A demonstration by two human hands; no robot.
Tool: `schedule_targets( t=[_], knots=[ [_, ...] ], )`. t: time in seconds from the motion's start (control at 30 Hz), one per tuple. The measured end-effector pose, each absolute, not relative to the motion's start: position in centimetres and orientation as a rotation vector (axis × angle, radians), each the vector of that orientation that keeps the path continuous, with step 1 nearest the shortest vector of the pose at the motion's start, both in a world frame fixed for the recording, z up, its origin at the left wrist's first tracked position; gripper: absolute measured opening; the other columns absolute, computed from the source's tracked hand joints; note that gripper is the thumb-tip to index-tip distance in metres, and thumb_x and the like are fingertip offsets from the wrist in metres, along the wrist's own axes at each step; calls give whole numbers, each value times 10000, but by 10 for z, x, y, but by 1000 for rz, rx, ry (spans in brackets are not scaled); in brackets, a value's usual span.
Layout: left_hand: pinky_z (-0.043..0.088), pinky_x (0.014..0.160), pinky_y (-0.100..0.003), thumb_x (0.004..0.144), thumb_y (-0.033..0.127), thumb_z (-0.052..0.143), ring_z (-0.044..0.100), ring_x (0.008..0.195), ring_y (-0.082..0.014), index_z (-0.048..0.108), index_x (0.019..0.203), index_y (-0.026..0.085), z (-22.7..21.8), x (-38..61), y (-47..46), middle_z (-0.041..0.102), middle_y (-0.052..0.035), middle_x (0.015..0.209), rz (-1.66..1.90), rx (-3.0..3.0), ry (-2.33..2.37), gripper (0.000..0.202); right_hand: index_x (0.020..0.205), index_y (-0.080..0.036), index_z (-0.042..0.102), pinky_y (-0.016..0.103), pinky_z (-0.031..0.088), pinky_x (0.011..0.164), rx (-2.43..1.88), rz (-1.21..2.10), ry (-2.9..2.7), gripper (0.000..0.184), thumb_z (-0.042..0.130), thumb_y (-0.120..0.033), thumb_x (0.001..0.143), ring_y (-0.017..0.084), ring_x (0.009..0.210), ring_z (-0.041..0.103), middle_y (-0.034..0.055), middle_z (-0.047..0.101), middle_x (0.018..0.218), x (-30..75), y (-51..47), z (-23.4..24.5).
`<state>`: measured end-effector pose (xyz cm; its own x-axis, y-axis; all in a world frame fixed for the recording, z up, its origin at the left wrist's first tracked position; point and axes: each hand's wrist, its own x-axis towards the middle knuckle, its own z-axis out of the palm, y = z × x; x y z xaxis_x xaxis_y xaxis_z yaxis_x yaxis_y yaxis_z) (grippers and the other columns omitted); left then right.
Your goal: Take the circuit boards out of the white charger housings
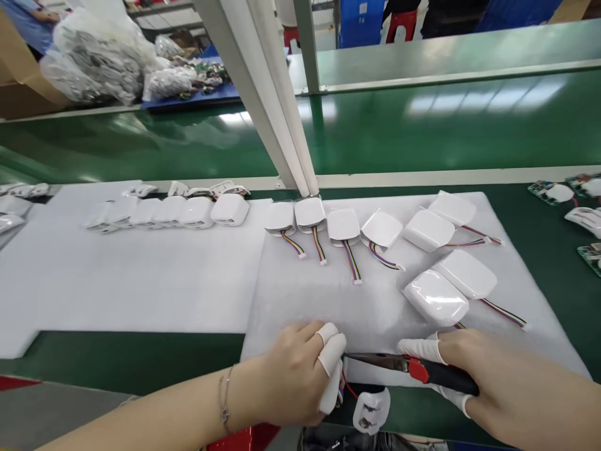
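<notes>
My left hand [293,369], white cots on some fingers, is closed around a white plastic housing [331,391], mostly hidden by the fingers. Coloured wires show at its side. A red wire runs from there to a small white cover [372,411] with metal contacts, just below at the table edge. In my right hand [488,376], also wearing finger cots, is a pair of needle-nose pliers [422,369] with red and black handles. Their jaws point left and reach the left fingertips by the housing; whether they grip anything there cannot be made out.
Several white housings [342,224] with coloured cables lie on the right foam sheet [305,294]. More stand along the back of the left sheet [154,282]. Circuit boards [554,192] sit at far right. A slanted metal post [263,94] rises behind the work surface.
</notes>
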<state>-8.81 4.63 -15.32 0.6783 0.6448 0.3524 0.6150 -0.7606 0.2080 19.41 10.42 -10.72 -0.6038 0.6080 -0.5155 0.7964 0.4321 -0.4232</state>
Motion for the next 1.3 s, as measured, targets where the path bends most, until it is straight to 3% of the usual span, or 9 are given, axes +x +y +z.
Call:
schedule_targets(
  t=[0.23,0.37,0.5,0.6,0.73,0.97,1.17,1.3],
  knots=[
    [474,477,-322,624,194,481,567,622,-222,445,1089,71,-150,-91,48,625,-107,786,566,2831,1035,482,703,-249,603,315,395,497,1168,-961,2444,172,548,-114,611,252,607,619,26,649,715,196,110,-107],
    [453,472,-317,548,210,476,545,594,-216,413,1045,135,-151,-90,46,612,-75,773,542,2864,1065,506,832,-242,636,316,407,569,1112,-986,2452,254,519,-84,671,271,729,646,29,675,796,187,108,-95],
    [403,448,-293,489,220,459,540,566,-201,407,1003,182,-152,-88,43,592,-39,753,576,2804,1223,518,844,-230,619,323,444,606,1094,-1170,2495,143,524,-153,770,262,744,644,20,682,811,188,102,-82],
    [419,493,-278,568,211,478,561,588,-189,423,1023,197,-155,-90,39,584,-27,754,733,2718,1285,459,1051,-229,641,349,514,753,1153,-1354,2483,246,549,-209,823,278,914,657,34,705,1005,197,94,-82],
    [452,541,-277,620,214,489,593,625,-194,445,1060,196,-159,-90,35,606,-35,784,849,2688,1377,442,1369,-226,523,382,492,966,1359,-1499,2464,487,543,-340,896,310,1202,560,65,612,1317,210,73,-91],
    [467,517,-265,591,202,506,601,589,-185,469,1026,185,-157,-84,35,611,-23,750,831,2697,1488,437,1193,-272,639,342,547,785,1290,-1136,2729,457,517,-144,772,284,979,657,43,699,1080,204,30,-84],
    [499,527,-315,589,167,515,616,621,-241,517,1042,127,-160,-77,24,625,-92,773,840,2727,1676,454,1268,-207,569,404,513,647,1320,-752,2820,498,476,-117,788,319,833,640,89,656,921,188,17,-74],
    [522,577,-311,632,162,541,643,707,-250,539,1075,108,-153,-77,17,646,-118,837,1061,2675,1862,446,1266,-232,566,376,530,629,1336,-702,2821,553,505,-72,739,297,833,644,75,653,948,183,15,-62]
  ],
)
